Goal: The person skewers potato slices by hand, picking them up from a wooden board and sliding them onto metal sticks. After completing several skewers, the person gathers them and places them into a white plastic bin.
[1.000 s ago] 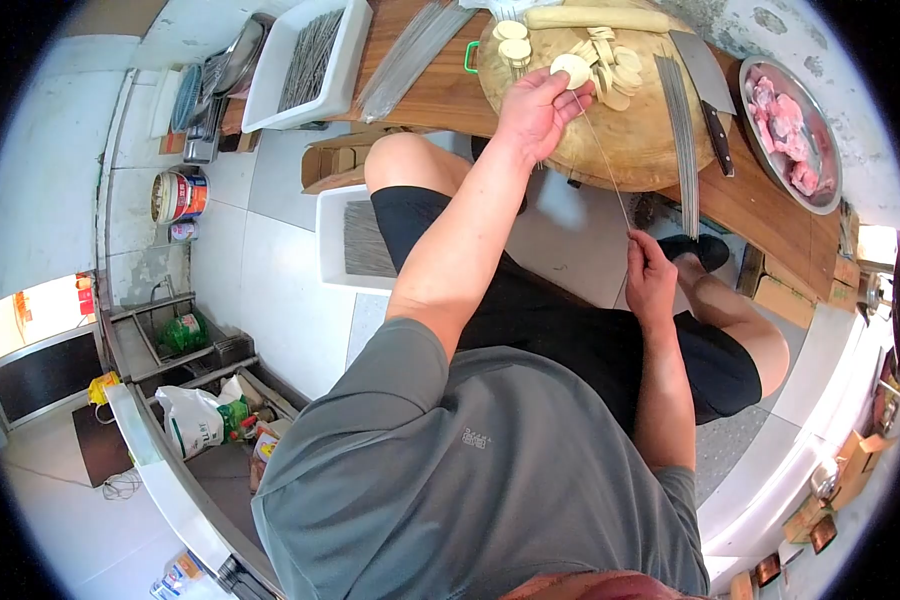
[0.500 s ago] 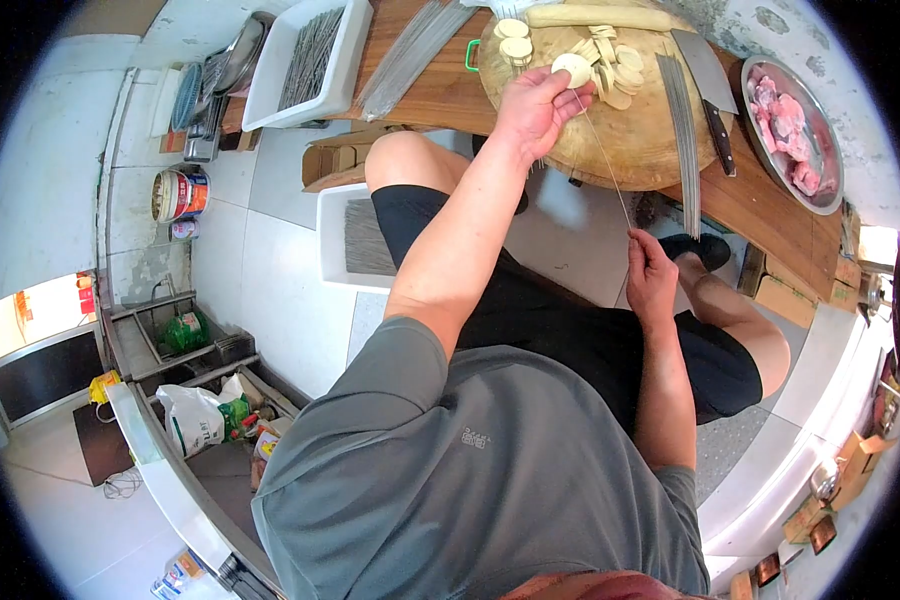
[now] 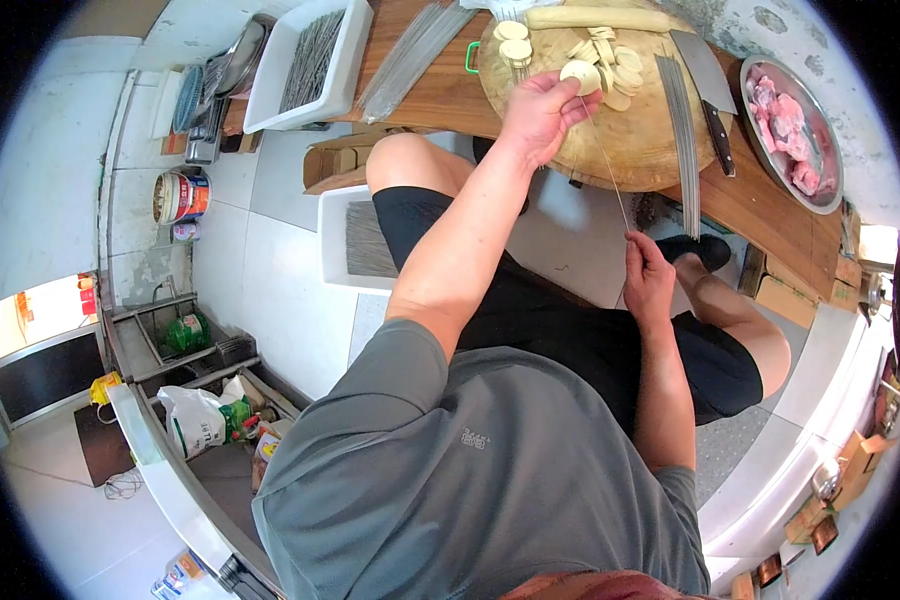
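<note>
My left hand (image 3: 548,118) pinches a round pale slice (image 3: 579,75) over the near side of the round wooden board (image 3: 635,135). A thin metal skewer (image 3: 608,165) runs from that slice down to my right hand (image 3: 651,278), whose closed fingers hold its lower end. Whether the tip has passed through the slice cannot be made out. Behind my left hand lie more cut slices (image 3: 626,60), and a pale log (image 3: 600,17) rests along the board's far edge. Slices on skewers (image 3: 514,48) sit at the board's left.
Bare skewers (image 3: 682,140) and a cleaver (image 3: 705,75) lie at the board's right. Beyond is a metal bowl of raw meat (image 3: 790,125). White bins of skewers stand on the table (image 3: 425,110) at left and on the floor. A bucket (image 3: 180,196) is farther left.
My left hand and the slice have shifted slightly to the right and down. My right hand has barely moved.
</note>
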